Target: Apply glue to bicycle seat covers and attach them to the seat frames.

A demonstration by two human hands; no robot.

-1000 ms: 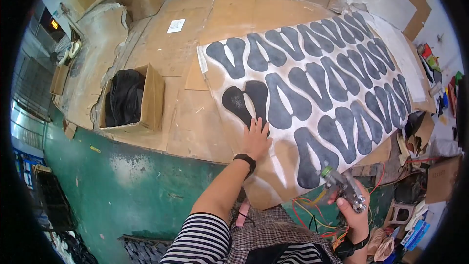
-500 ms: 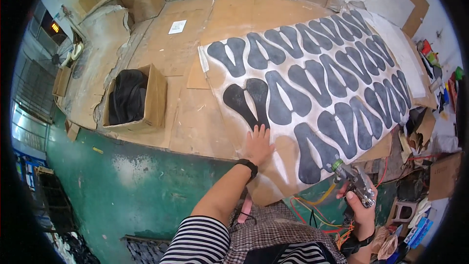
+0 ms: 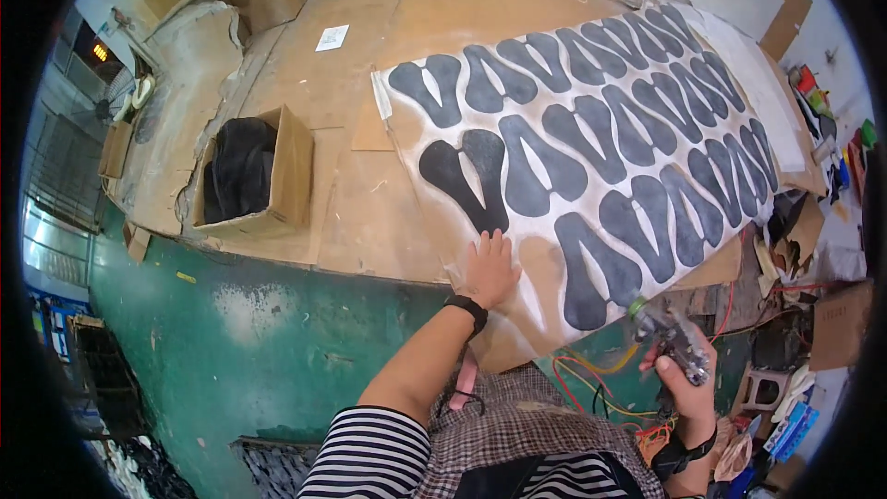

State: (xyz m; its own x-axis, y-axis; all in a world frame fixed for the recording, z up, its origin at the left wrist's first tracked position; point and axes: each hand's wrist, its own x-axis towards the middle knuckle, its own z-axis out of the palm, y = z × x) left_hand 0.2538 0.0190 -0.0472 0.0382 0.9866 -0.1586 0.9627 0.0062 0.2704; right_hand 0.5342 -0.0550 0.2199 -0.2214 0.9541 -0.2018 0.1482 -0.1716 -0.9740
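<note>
My left hand [image 3: 492, 270] lies flat with its fingers stretched at the lower tip of a black U-shaped piece [image 3: 482, 176]. That piece looks darker than the rows of grey-black U-shaped pieces [image 3: 580, 277] beside it. They lie on a brown board dusted with white [image 3: 536, 268], turned in alternating directions. At the board's near right edge my right hand [image 3: 688, 393] grips a metal spray gun [image 3: 679, 346] with a green front end. The gun is slightly blurred, and its nozzle points toward the board.
An open cardboard box [image 3: 294, 171] with black cloth-like material [image 3: 240, 166] stands left on the cardboard-covered table [image 3: 356, 222]. Beyond it lies a small white paper [image 3: 333, 38]. Red and yellow hoses [image 3: 582, 388] hang below the spray gun. Clutter and a carton [image 3: 843, 323] are at the right.
The view has tilted slightly, so the table and board appear a little higher. My left hand stays at the black piece's tip. My right hand still holds the spray gun, now blurred.
</note>
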